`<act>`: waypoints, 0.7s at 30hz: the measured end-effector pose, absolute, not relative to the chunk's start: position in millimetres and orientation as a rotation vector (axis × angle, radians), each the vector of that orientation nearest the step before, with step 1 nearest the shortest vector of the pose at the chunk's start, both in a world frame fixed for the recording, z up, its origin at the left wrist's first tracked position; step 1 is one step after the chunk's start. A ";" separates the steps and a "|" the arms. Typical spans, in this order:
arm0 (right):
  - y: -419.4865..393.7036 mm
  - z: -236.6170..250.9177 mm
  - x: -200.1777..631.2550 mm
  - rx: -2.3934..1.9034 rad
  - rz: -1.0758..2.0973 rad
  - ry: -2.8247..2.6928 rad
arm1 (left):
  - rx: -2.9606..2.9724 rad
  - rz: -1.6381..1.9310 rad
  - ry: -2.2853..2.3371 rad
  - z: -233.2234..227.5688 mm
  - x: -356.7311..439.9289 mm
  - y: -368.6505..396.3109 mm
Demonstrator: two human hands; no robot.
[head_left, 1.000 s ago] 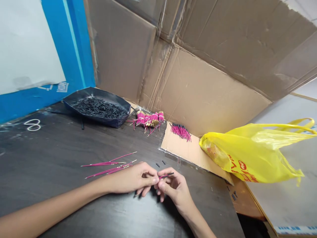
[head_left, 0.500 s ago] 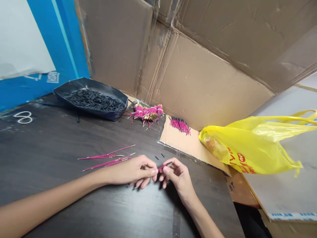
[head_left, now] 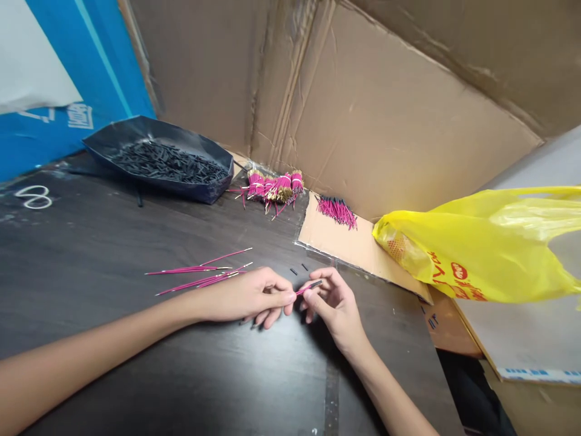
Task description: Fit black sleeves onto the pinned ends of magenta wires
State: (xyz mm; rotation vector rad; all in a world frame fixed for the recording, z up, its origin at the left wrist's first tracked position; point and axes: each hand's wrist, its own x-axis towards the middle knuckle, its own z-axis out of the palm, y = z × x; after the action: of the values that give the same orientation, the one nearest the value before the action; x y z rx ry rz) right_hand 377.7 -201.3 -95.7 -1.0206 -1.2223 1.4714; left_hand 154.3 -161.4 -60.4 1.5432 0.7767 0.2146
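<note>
My left hand and my right hand meet over the dark table, pinching one thin pink wire between them. A short black sleeve sits on the wire's right end, at my right fingertips. My left fingers hold the wire's other end. Several loose pink wires lie on the table just left of my left hand. Two small black sleeve pieces lie on the table just beyond my hands.
A dark tray full of black sleeve pieces stands at the back left. Bundles of pink wires lie against the cardboard wall; more pink wires rest on a cardboard flap. A yellow plastic bag sits at the right.
The view has tilted down and shifted. My hands stay together on the same pink wire, with the black sleeve still at its right end.
</note>
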 end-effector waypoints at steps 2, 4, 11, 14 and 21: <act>-203.6 -94.5 377.5 -1.040 1.430 -1.248 | 1.524 0.218 0.764 -60.7 154.7 -160.9; -204.9 -93.5 378.2 -1.052 1.405 -1.261 | 1.512 0.218 0.742 -61.2 154.8 -160.3; -199.3 -89.9 386.7 -1.072 1.378 -1.246 | 1.545 0.206 0.736 -60.6 156.1 -158.8; -197.7 -89.3 388.8 -1.064 1.404 -1.232 | 1.562 0.206 0.756 -62.2 156.7 -158.1; -198.9 -87.8 386.3 -1.040 1.377 -1.152 | 1.557 0.203 0.754 -62.7 157.1 -157.5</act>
State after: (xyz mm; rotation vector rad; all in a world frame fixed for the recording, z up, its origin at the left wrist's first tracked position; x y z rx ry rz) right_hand 386.3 -198.9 -87.8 -1.0398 -1.1516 1.3772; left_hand 157.1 -157.5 -62.7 1.5566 0.7540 0.2029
